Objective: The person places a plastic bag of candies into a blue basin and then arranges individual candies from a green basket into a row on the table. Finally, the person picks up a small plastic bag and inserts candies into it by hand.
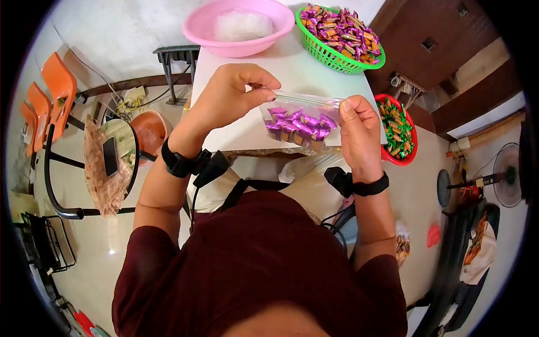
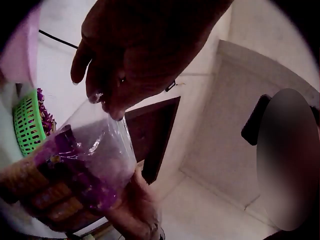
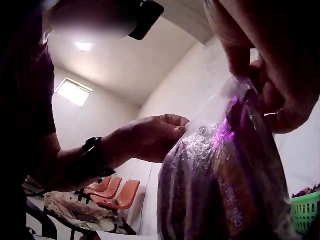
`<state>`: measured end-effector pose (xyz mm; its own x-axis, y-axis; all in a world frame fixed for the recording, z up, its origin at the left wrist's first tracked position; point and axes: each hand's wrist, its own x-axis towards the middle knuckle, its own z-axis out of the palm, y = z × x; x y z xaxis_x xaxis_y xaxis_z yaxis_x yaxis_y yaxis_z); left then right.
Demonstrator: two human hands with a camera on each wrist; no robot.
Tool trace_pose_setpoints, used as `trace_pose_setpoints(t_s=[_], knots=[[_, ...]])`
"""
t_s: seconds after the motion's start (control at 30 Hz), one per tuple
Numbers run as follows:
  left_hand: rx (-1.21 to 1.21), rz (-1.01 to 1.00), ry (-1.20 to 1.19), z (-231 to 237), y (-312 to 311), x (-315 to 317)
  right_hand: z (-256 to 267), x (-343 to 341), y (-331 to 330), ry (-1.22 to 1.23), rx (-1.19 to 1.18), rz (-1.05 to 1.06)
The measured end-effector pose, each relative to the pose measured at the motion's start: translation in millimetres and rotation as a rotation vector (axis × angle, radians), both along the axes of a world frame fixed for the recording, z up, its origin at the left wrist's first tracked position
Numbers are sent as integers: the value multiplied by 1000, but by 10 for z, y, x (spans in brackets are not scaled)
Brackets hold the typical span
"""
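Note:
A clear zip bag (image 1: 298, 102) with several purple-wrapped candies (image 1: 300, 124) in its lower part hangs between my hands, above the front of the white table. My left hand (image 1: 238, 96) pinches the bag's top left corner between thumb and forefinger. At the opposite top corner, my right hand (image 1: 361, 126) grips the edge with its thumb on the near side. Seen from the left wrist, the clear plastic (image 2: 107, 142) stretches below the left fingertips. In the right wrist view, the purple and brown wrappers (image 3: 230, 175) press against the plastic.
On the white table (image 1: 230, 76), a pink basin (image 1: 196, 31) holds clear plastic, and a green basket (image 1: 331, 56) is heaped with purple-wrapped candies. A red basket (image 1: 412, 149) of green-wrapped candies sits right of the table. A round stool (image 1: 126, 132) with a phone (image 1: 110, 156) stands left.

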<state>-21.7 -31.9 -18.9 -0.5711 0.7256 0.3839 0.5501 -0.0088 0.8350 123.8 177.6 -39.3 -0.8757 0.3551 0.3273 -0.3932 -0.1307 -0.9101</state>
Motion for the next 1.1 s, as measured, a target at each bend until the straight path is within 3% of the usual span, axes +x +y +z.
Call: trace_pose_setpoints(t_s=[0.27,0.4,0.43,0.47,0.5,0.53,0.57,0.63,0.77,0.93,1.03,1.1], knots=[[13,-23,-29,-70,58,-17,-42,110,148,-86,140,-101],[62,-125,-36,-208,237,-9,-102,246,413,-75,556,-263],[-44,-123,-32,-208,296,-6,-83,315,506,-66,683,-304],[-30,-145,18,-270,410,14,-42,402,571,-122,687,-325],[-52,-134,7,-290,524,76,-2,505,686,-234,649,-315],[-68,-128,78,-355,630,93,-15,601,806,-164,521,-290],[-84,-242,39,-461,724,-6,33,770,993,-260,461,-251],[-199,-173,136,-590,916,4,32,1067,1275,-376,407,-328],[-376,-156,104,-1006,1235,-19,-280,1632,1831,-551,285,-580],[-455,-261,272,-1598,1541,-9,-1229,2418,2515,-720,184,-691],[-609,-192,669,-1594,1694,210,-1799,2678,2717,-770,16,-701],[-624,-159,707,-1598,1749,310,-2141,2749,2788,-879,-35,-705]])
